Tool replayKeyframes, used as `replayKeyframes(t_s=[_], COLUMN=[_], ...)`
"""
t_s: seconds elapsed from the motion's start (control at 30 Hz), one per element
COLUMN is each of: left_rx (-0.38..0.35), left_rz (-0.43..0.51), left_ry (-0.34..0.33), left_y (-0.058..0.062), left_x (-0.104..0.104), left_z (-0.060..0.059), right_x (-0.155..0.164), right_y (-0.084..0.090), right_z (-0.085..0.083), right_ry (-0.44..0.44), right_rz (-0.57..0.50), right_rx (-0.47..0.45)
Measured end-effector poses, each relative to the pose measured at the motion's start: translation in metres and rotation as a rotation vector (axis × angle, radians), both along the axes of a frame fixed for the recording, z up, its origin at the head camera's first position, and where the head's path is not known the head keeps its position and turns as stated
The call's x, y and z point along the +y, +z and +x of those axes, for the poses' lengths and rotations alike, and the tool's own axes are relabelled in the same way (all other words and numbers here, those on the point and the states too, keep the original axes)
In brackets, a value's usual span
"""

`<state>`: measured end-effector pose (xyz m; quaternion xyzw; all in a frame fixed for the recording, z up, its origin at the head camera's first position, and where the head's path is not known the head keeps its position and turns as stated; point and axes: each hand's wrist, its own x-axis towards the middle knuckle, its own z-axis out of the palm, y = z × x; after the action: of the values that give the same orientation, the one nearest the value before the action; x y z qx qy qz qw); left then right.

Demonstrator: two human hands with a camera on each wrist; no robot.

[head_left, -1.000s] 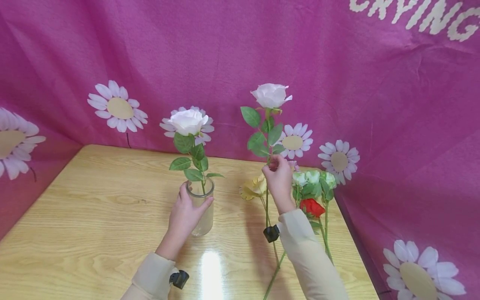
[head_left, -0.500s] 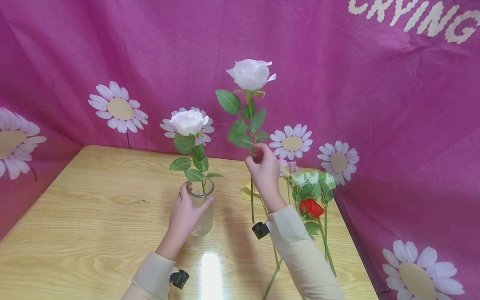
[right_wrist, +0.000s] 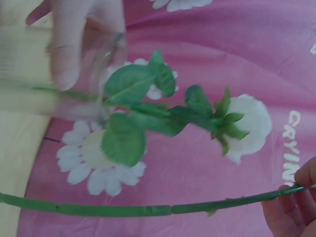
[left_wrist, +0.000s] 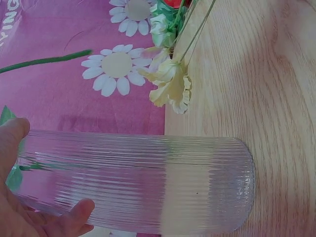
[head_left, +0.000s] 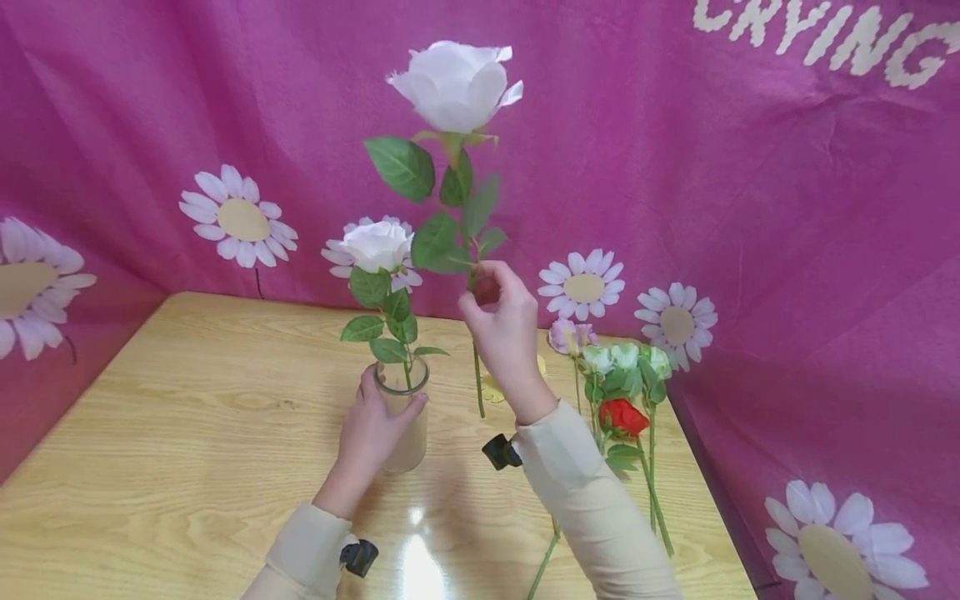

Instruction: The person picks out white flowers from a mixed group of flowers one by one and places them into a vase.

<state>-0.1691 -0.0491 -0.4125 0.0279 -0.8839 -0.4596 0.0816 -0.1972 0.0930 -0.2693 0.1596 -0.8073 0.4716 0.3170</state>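
Note:
A ribbed clear glass vase (left_wrist: 133,182) stands upright on the table, with one white rose (head_left: 375,246) in it. My left hand (head_left: 372,425) grips the vase around its upper part, just below the rim. Between thumb and fingers, my right hand (head_left: 504,333) pinches the stem of a second white rose (head_left: 459,87), held upright in the air to the right of the vase. Its bare lower stem (right_wrist: 113,211) hangs free, with the end above the tabletop. The right wrist view shows the leaves of the rose in the vase just above the glass rim.
On the right side of the table (head_left: 187,433) lie a red rose (head_left: 624,417), a bunch of pale green-white flowers (head_left: 626,358), a pink flower (head_left: 570,336) and a yellow flower (left_wrist: 170,86). A purple cloth (head_left: 637,150) with printed daisies hangs behind the table.
My right hand has moved left and up with the white rose, bringing it nearer the vase and lifting its stem off the flowers below. The left hand and vase have stayed still.

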Motion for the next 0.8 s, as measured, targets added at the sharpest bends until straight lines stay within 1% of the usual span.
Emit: replayKeyframes(t_s=[0.2, 0.37, 0.57, 0.8], left_rx=[0.008, 0.021, 0.010, 0.019], left_rz=[0.010, -0.002, -0.003, -0.009], left_ry=[0.008, 0.018, 0.015, 0.017], left_y=[0.000, -0.001, -0.001, -0.001], left_x=[0.001, 0.001, 0.001, 0.002], left_z=[0.000, 0.000, 0.000, 0.000], right_x=[-0.010, -0.016, -0.026, -0.039], right_y=[0.012, 0.023, 0.040, 0.056], right_z=[0.005, 0.009, 0.013, 0.017], right_ry=[0.051, 0.088, 0.158, 0.225], right_rz=[0.002, -0.034, -0.080, -0.097], right_rx=[0.050, 0.077, 0.105, 0.141])
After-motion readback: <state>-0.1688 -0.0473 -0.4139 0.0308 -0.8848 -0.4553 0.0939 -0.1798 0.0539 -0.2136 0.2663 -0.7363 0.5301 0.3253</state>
